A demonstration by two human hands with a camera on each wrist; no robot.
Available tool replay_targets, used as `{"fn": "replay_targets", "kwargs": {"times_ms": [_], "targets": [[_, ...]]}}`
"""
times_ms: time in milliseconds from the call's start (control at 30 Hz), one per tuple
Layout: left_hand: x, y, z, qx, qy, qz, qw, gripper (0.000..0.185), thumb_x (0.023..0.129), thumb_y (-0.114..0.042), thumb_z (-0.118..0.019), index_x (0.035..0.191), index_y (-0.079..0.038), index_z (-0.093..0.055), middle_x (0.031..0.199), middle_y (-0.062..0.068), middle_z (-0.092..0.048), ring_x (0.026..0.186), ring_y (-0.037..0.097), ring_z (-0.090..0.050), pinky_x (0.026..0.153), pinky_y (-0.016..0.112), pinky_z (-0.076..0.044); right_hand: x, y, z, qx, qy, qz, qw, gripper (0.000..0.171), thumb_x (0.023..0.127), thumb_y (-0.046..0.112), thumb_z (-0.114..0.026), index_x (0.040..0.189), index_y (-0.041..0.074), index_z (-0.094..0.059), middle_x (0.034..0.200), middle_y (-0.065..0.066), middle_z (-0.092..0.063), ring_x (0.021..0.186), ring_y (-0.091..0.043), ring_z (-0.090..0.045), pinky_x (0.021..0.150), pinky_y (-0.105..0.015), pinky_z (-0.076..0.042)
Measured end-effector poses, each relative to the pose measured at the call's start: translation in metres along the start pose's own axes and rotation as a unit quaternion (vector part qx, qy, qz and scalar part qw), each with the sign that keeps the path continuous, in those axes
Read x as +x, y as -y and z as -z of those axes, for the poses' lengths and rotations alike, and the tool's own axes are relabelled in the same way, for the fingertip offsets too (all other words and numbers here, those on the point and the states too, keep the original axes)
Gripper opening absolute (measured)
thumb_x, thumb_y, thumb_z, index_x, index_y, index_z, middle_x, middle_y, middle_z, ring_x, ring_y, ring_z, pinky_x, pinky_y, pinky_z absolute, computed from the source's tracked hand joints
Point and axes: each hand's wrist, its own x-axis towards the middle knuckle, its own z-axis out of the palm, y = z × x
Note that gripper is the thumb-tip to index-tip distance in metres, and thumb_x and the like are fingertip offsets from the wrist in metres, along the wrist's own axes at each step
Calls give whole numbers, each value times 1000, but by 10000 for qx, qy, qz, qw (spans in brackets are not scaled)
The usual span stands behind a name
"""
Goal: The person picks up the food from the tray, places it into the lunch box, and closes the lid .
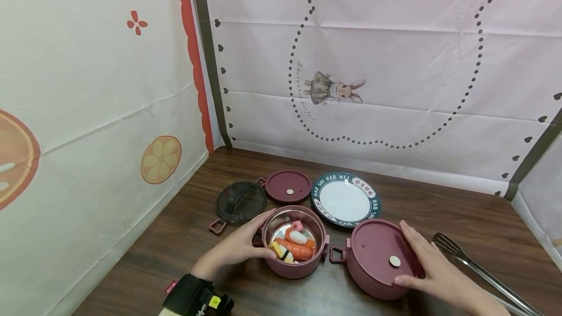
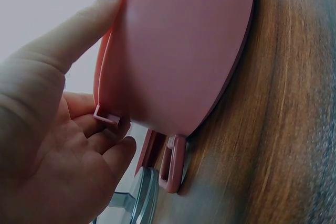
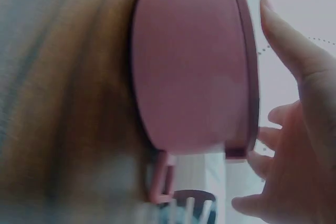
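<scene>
A small burgundy pot (image 1: pixel 295 269) stands uncovered on the table, holding toy food: an orange sausage (image 1: pixel 290 247), a white-topped piece (image 1: pixel 298 237), a yellow piece (image 1: pixel 276 249) and a pink one (image 1: pixel 297 226). My left hand (image 1: pixel 239 244) grips this pot's left side, thumb at the rim (image 2: pixel 107 45) and the other fingers curled by its side tab (image 2: pixel 107 115). To the right is a second burgundy pot (image 1: pixel 366 277) with its lid (image 1: pixel 377 245) on. Around its right side my right hand (image 1: pixel 436 267) is spread, the thumb apart from the lid in the right wrist view.
Behind the pots lie a dark see-through lid (image 1: pixel 234 213) with a handle, a flat burgundy lid (image 1: pixel 281 179) and a white plate (image 1: pixel 344 201) with a teal rim. A metal utensil with a dark slotted head (image 1: pixel 448 244) lies at the right. Printed cloth walls (image 1: pixel 395 62) enclose the table.
</scene>
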Motion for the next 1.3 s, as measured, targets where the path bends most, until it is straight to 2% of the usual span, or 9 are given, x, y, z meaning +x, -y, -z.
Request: {"fn": "replay_targets", "kwargs": {"times_ms": [67, 267, 433, 500, 600, 733, 933, 1067, 1300], "targets": [[-2, 0, 0, 0, 6, 36, 10000, 99, 84, -38, -80, 159, -9, -22, 163, 15, -28, 148, 37, -32, 114, 61, -35, 8, 3, 5, -81, -46, 60, 9999, 105, 78, 38, -83, 161, 25, -19, 160, -23, -31, 137, 25, 2, 111, -79, -9], [-7, 0, 1, 49, 8, 50, 10000, 99, 84, -38, -79, 159, -9, -22, 163, 15, -28, 147, 37, -33, 114, 61, -34, 39, 17, 23, -600, -23, 512, 9969, 96, 82, 44, -79, 159, 27, -26, 166, -3, -25, 148, 11, 2, 119, -71, -7], [-9, 0, 2, 50, 31, 71, 10000, 99, 85, -37, -79, 159, -8, -21, 163, 15, -28, 147, 37, -33, 114, 60, -35, 73, 31, 34, -676, 142, 720, 9950, 94, 82, 44, -79, 159, 27, -26, 167, -4, -21, 156, -19, -12, 125, -57, -4], [-10, 1, 2, 13, 17, 112, 9999, 99, 85, -37, -79, 159, -8, -21, 163, 15, -28, 148, 37, -32, 114, 59, -35, 89, 37, 36, -765, 225, 850, 9932, 94, 82, 46, -78, 159, 26, -27, 167, -6, -21, 154, -32, -20, 125, -58, -8], [-11, 1, 3, -37, -18, 147, 9999, 99, 84, -38, -80, 159, -9, -21, 163, 14, -27, 148, 36, -32, 115, 59, -34, 114, 46, 37, -984, 327, 1100, 9885, 94, 81, 47, -78, 158, 22, -30, 166, -10, -22, 149, -42, -25, 121, -65, -15], [-11, 1, 4, -55, -52, 154, 9999, 98, 84, -38, -80, 159, -10, -23, 163, 14, -28, 148, 36, -32, 115, 59, -33, 147, 56, 33, -1277, 489, 1295, 9821, 94, 81, 45, -79, 157, 17, -32, 165, -14, -24, 148, -43, -27, 117, -66, -23], [-11, 1, 3, -120, -73, 160, 9998, 98, 83, -37, -81, 159, -10, -24, 162, 13, -30, 148, 34, -33, 115, 58, -33, 188, 65, 21, -1426, 746, 1418, 9767, 93, 81, 39, -81, 156, 11, -34, 165, -16, -23, 149, -41, -26, 121, -62, -18], [-11, 0, 2, -163, -48, 114, 9998, 96, 84, -35, -81, 159, -12, -25, 162, 11, -32, 147, 32, -35, 116, 56, -34, 210, 69, 12, -1487, 898, 1506, 9732, 91, 83, 36, -80, 156, 9, -33, 165, -17, -23, 150, -40, -24, 123, -59, -14], [-10, -5, 2, -217, 17, 107, 9997, 96, 84, -35, -80, 159, -13, -24, 162, 10, -32, 147, 29, -36, 116, 53, -36, 237, 74, -6, -1480, 1010, 1754, 9681, 90, 81, 31, -83, 155, 9, -36, 163, -18, -27, 150, -40, -27, 122, -60, -19]]}}
